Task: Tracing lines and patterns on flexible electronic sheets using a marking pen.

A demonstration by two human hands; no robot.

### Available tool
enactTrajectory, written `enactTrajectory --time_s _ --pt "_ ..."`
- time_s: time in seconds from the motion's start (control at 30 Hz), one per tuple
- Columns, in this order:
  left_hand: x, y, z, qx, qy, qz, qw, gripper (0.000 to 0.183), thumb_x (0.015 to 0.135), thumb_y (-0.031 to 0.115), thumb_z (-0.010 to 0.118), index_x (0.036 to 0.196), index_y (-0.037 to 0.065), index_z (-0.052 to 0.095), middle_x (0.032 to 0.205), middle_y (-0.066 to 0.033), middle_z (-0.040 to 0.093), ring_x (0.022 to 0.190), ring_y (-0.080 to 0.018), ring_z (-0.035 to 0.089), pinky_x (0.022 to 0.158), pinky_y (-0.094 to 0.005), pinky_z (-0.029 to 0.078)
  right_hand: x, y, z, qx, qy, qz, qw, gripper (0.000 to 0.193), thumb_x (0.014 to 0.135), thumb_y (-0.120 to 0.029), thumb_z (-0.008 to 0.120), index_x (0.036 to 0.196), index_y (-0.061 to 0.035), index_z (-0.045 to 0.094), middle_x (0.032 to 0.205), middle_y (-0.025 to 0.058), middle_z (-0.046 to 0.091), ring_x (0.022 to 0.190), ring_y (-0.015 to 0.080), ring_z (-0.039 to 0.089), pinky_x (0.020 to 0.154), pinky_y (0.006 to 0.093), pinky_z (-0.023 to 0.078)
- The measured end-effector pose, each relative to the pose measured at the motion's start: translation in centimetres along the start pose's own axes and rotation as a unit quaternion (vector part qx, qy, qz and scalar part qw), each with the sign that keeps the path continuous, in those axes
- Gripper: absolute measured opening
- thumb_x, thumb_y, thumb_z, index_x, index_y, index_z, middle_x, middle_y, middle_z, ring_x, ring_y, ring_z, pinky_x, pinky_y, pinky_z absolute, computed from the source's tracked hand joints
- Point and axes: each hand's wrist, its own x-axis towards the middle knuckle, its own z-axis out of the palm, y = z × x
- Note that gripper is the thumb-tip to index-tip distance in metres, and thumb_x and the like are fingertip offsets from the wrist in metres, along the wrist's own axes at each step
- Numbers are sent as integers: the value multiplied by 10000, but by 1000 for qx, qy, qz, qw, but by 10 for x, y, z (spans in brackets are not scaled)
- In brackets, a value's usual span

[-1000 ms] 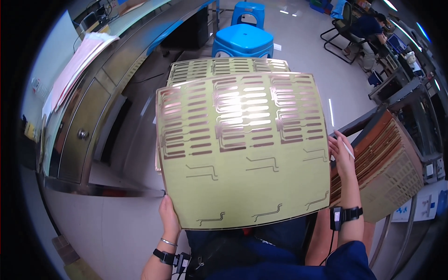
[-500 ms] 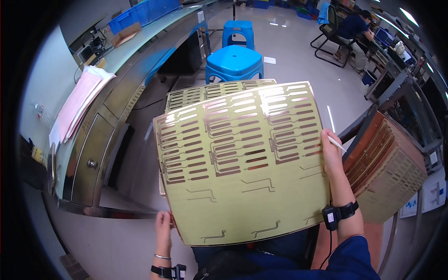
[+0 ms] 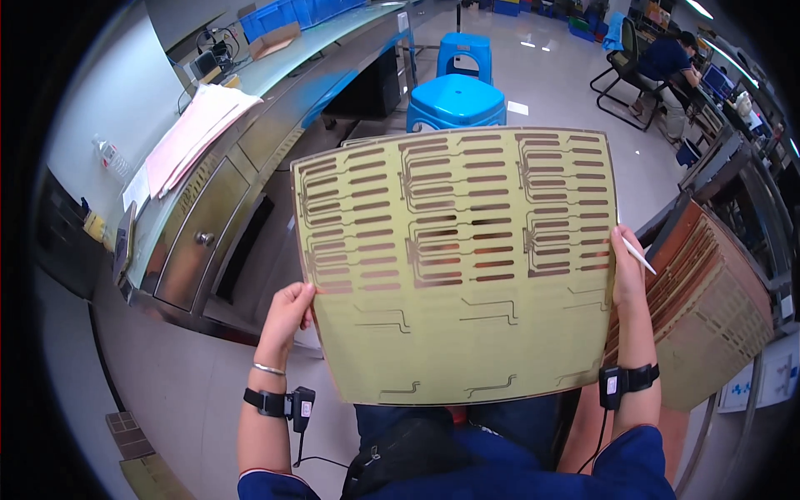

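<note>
A large, slightly bowed circuit board panel (image 3: 442, 333), yellow-green with rows of copper-coloured traces on its upper part, is held up in front of me above my lap. My left hand (image 3: 287, 312) pinches its left edge about halfway down. On the opposite edge my right hand (image 3: 627, 267) grips the panel, and a slim white pen-like stick (image 3: 639, 253) is tucked in the same hand, its pointed end sticking out to the right. Behind the panel's top edge, a sliver of another panel (image 3: 360, 142) shows; the rest is hidden.
A stack of similar panels (image 3: 715, 308) leans on edge at my right. To the left runs a glass-topped desk (image 3: 287, 62) with pink and white sheets (image 3: 200, 137). Blue stools (image 3: 457, 102) stand ahead. A seated person (image 3: 667, 67) works at the far right bench.
The panel has tilted more upright, and the reflections on it have shifted. My left hand has moved up along the panel's left edge. The other panel behind is now mostly covered.
</note>
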Motion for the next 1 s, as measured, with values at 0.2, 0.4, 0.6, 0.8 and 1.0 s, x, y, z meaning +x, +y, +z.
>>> enactTrajectory --time_s 0.2,0.4,0.6,0.8,1.0 --pt "8 35 -6 15 75 56 996 287 943 297 554 755 86 604 534 81 471 416 3 379 380 -163 271 -2 -6 -10 135 -129 9 982 333 977 -299 481 1116 -8 562 1042 94 638 924 153 631 761 277 536" --pt "19 98 -12 29 62 129 989 280 955 315 534 832 78 619 525 91 433 390 -2 330 369 -165 233 -7 -20 -15 209 -29 -47 976 325 985 -289 459 1124 -8 546 1028 88 631 876 158 634 729 283 549" --pt "17 138 -9 57 25 152 986 292 959 317 527 898 51 629 544 73 450 412 -2 348 386 -156 262 -13 -43 -30 196 -38 -63 978 326 994 -291 428 1143 -24 541 944 78 646 712 145 643 551 252 551" --pt "0 155 -19 -12 224 323 919 475 943 343 544 1306 49 455 1040 -27 539 902 -84 488 761 -227 410 -20 -41 -48 222 103 -95 965 351 1004 -289 386 1195 -18 503 1076 111 626 872 189 659 695 310 585" --pt "-26 100 90 -318 -91 161 930 545 928 335 570 1334 46 350 1199 -128 497 1063 -221 551 878 -337 469 -28 -30 -13 390 119 -93 908 354 1011 -286 356 1240 -39 467 1194 118 571 1059 259 595 896 404 526"
